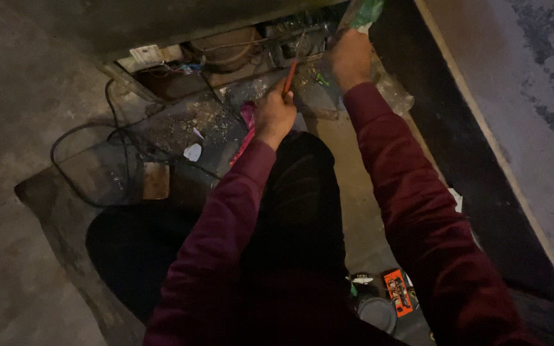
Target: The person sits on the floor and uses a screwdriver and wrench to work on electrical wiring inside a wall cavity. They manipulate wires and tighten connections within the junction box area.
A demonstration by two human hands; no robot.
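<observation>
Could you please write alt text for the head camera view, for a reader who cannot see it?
Seen from above, a person in maroon sleeves reaches into an open, dusty machine compartment: the left hand grips a red-handled tool, the right hand holds something green. A black cable loops on the floor.

Repair workshop floor: opened appliance base, loose black cable, gritty concrete floor.

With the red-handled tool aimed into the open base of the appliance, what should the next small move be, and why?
Probably ease the red-handled tool a little deeper toward the parts beside the round compressor. The left hand grips it with the tip already pointing into the compartment, while the right hand grips a green-tipped object just above. What the tip meets is too dark to tell.
</observation>
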